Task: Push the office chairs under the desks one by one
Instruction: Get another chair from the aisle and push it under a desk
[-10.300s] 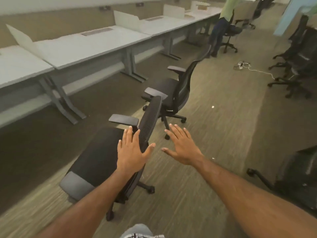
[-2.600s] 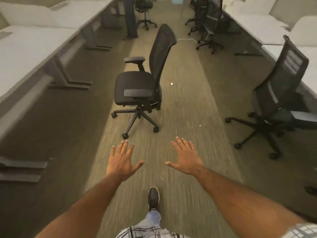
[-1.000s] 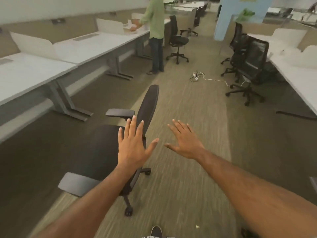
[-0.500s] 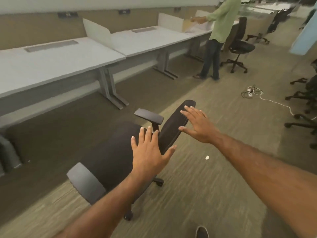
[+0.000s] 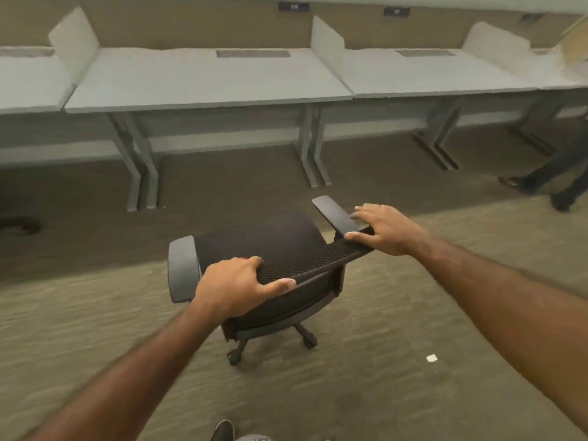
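Both hands, open and hovering half a second ago, now grip the chair (image 5: 270,249) backrest at frame centre: left hand (image 5: 235,288) clamped on its top edge, right hand (image 5: 385,230) resting flatter, fingers loose. Desk (image 5: 203,81) ahead, upper centre; chair not yet pushed under.

Carpeted floor (image 5: 366,393) carries black office chair (image 5: 270,249) on castors, facing row of white benches (image 5: 203,78). Small white scrap (image 5: 431,358) on carpet right of chair. Shoe tip (image 5: 222,431) at bottom edge.
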A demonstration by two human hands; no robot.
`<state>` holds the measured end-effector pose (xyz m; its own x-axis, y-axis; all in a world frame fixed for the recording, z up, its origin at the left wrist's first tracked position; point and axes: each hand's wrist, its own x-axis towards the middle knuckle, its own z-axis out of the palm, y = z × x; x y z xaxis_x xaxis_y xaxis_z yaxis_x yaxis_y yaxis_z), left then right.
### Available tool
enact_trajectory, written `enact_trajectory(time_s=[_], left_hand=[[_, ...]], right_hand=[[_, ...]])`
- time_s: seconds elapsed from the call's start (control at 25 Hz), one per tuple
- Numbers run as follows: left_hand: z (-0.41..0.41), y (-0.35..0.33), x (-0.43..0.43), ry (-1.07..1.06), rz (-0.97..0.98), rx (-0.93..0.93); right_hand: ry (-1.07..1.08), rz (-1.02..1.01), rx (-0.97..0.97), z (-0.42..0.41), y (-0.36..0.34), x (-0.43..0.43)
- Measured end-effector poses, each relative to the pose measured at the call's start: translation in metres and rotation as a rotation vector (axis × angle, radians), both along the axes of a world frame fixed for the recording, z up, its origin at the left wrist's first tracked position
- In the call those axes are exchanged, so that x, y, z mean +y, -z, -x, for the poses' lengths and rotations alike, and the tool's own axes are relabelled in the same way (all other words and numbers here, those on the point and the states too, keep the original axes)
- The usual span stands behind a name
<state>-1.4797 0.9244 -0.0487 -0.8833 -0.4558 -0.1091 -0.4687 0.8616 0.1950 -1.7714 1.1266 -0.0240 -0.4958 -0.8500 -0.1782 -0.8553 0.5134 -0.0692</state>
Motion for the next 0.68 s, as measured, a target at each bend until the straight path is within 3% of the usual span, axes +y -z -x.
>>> enact_trajectory(time_s=[0.12,0.28,0.68], left_hand=[[-0.011,0.003,0.011,-0.084,0.009,-0.005],[-0.008,-0.003,0.008,-0.131,0.048,0.014],[0.018,-0.012,-0.064,-0.084,0.056,0.057]], right_hand=[[-0.064,-0.042,-0.028,0.006,0.004,0.003],[-0.121,0.120,0.071,0.008,0.009,0.003],[-0.106,0.200,0.136,0.031,0.001,-0.069]])
